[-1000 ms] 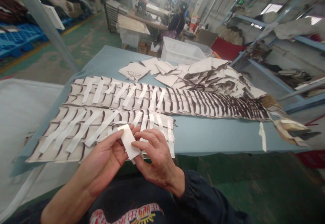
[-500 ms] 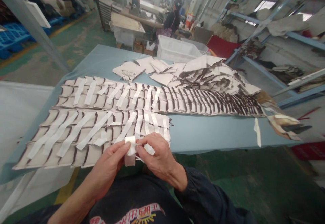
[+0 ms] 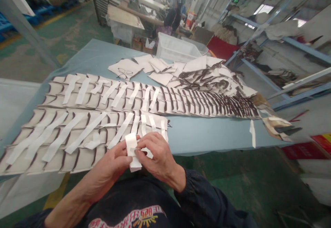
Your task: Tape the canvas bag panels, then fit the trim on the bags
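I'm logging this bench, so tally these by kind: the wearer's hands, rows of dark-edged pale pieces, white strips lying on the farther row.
Left hand and right hand: 2
Farther row and nearer row: 2
White strips on it: 8
Total: 12

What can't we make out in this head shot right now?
All in the head view:
- White strip: underside, hidden by the left hand.
- Exact pinch spot of the right hand: covered by its own fingers.
- Piled pieces: count, hidden by overlap.
- Blue table: near left corner, cut off by the picture's left edge.
- Distant person: hands, too small and blurred.
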The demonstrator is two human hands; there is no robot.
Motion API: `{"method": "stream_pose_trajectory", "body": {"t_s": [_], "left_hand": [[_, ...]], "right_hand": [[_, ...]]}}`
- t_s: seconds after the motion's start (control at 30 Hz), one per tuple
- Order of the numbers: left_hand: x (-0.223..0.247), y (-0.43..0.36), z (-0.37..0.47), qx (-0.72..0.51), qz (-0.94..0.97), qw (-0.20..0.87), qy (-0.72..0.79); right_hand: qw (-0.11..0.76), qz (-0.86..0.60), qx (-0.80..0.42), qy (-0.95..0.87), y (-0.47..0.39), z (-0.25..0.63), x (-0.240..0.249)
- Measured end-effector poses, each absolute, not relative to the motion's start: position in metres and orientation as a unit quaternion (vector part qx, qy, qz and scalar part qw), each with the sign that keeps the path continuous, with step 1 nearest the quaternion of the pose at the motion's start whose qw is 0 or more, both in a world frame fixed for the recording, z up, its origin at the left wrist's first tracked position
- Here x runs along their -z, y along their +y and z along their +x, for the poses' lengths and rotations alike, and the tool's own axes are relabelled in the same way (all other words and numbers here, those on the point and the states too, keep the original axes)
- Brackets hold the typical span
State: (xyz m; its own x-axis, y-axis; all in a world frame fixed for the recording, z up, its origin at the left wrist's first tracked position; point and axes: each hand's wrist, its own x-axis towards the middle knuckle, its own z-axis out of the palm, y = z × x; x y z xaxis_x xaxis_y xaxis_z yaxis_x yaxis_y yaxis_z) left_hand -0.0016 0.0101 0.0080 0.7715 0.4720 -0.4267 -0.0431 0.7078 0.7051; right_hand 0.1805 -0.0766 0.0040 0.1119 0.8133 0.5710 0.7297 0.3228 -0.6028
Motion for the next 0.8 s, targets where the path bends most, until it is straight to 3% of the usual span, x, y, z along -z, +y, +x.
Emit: {"method": "stream_pose_trajectory", "body": {"t_s": [0.2, 0.5, 0.8], "left_hand": [[-0.001, 0.005, -0.005, -0.166, 0.411, 0.836, 0.323], [-0.014, 0.004, -0.010, -0.161, 0.537, 0.743, 0.366], [0.000, 0.003, -0.007, -0.129, 0.623, 0.687, 0.351]], "right_hand": [[0.465, -0.597, -0.082, -0.648, -0.075, 0.175, -0.001], [0.527, -0.661, -0.302, -0.441, -0.070, 0.174, -0.015], [0.561, -0.665, -0.319, -0.377, -0.053, 0.196, -0.024]]}}
